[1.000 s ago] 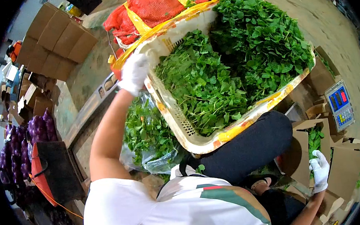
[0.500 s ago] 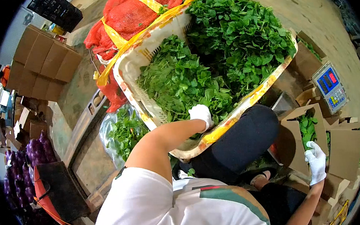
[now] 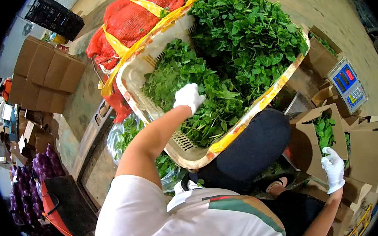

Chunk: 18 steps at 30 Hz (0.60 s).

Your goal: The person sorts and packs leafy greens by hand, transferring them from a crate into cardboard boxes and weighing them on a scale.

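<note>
A large white plastic basket (image 3: 129, 94) in front of me holds two heaps of leafy green sprigs, the bigger heap (image 3: 249, 38) at the far right. My left hand (image 3: 189, 98), in a white glove, is closed at the nearer heap (image 3: 219, 106), its fingertips partly hidden against the leaves. On the right, my gloved right hand (image 3: 333, 168) has its fingers closed round the lower end of an upright bunch of leafy greens (image 3: 325, 131). That bunch is at the mouth of an open cardboard box (image 3: 307, 153).
A scale with a lit display (image 3: 347, 84) stands beyond the boxes at right. Red mesh sacks (image 3: 130, 22) lie past the basket. A clear bag of greens (image 3: 126, 138) sits left of it. Purple mesh bags (image 3: 24, 191) and stacked cardboard (image 3: 43, 69) are farther left.
My left hand has moved up and left from the basket's near edge over the nearer heap, whose near leaves have shifted. My right hand stays by the box with its bunch.
</note>
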### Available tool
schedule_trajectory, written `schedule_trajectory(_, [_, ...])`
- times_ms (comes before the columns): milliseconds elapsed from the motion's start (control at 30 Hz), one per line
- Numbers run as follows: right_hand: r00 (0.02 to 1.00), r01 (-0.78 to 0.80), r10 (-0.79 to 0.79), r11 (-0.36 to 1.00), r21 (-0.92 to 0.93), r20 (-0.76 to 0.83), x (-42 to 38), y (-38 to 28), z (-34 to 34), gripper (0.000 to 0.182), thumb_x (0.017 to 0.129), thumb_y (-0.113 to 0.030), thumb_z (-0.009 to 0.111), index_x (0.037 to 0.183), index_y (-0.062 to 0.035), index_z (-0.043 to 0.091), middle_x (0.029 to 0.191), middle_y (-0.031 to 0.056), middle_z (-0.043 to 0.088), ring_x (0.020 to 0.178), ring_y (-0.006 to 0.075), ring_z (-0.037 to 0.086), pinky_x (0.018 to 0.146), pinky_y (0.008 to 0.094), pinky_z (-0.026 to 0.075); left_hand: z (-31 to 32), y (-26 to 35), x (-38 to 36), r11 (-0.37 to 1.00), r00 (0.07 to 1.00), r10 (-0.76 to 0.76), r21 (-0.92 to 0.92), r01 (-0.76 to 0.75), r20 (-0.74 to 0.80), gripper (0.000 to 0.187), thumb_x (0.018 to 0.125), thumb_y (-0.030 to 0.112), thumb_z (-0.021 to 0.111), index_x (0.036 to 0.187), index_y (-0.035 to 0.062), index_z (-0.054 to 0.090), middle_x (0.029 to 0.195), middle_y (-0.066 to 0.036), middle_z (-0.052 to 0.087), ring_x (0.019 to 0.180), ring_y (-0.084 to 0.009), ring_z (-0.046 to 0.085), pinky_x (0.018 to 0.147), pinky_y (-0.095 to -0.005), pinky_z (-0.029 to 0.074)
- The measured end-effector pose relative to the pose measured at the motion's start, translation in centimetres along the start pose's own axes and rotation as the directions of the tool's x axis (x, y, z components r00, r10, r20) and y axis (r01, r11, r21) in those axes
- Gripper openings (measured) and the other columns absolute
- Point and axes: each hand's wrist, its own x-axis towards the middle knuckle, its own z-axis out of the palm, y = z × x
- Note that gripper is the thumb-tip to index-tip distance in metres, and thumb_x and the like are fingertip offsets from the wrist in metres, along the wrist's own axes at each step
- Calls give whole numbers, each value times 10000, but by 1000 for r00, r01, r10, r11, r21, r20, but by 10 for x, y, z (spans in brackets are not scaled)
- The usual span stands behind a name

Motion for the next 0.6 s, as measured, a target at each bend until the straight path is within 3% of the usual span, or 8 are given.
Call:
schedule_trajectory(133, [998,-59,60,998,-16,3,-1,-17,4,313,723,14,539,1035,22,546,620,-32,491,559,29,381,524,171,330,36,-49,32,942,999,-16,334,3,36,168,741,141,532,824,71,659,860,-127,628,815,-258,616,701,-339,494])
schedule_trajectory(233, [998,-61,61,998,-3,12,-3,-22,1,318,722,16,538,1040,21,545,631,-28,500,565,29,385,524,169,328,33,-60,50,963,993,-112,251,99,39,212,762,163,475,786,72,664,825,-147,627,792,-283,611,704,-344,484])
schedule_trajectory(267, [999,-51,51,999,16,17,-3,-22,1,322,722,16,537,1043,21,544,637,-26,504,567,29,387,523,168,327,11,-54,43,975,975,-220,-47,218,-44,207,748,218,513,758,75,662,775,-157,620,764,-291,608,690,-343,481])
schedule_trajectory(333, [999,-30,30,999,14,19,0,-13,0,326,720,16,538,1047,19,543,640,-23,506,565,28,388,520,167,323,-35,-58,18,974,992,-24,-227,-5,-126,247,724,308,564,737,82,662,732,-163,611,718,-294,601,675,-336,478])
schedule_trajectory(400, [998,-48,48,999,0,30,2,-11,-1,324,722,15,531,1046,19,543,639,-21,508,565,28,391,521,165,325,-82,-67,-10,940,986,-115,-336,67,-124,260,698,319,622,759,70,660,695,-127,621,648,-242,601,644,-310,470])
schedule_trajectory(467, [997,-54,53,998,16,56,2,-14,-3,338,721,5,528,1059,19,539,643,-18,510,567,31,394,528,167,332,-89,-116,-29,783,943,-176,-621,-40,-282,219,707,256,655,757,44,653,639,-74,616,590,-166,575,603,-265,455])
schedule_trajectory(533, [997,-53,55,998,-45,61,2,-18,-1,357,720,-5,527,1076,23,531,649,-16,512,570,34,400,537,169,340,-108,-140,-62,470,961,-240,-883,-7,-136,166,714,183,670,758,25,645,631,-23,593,573,-94,531,552,-217,419])
schedule_trajectory(600, [995,-48,43,997,53,89,5,-9,-1,369,721,-12,526,1090,17,527,646,-18,508,579,42,412,547,184,355,-128,-148,-101,458,931,-321,-831,315,177,135,718,157,663,745,28,637,603,-2,563,465,-63,454,421,-198,338])
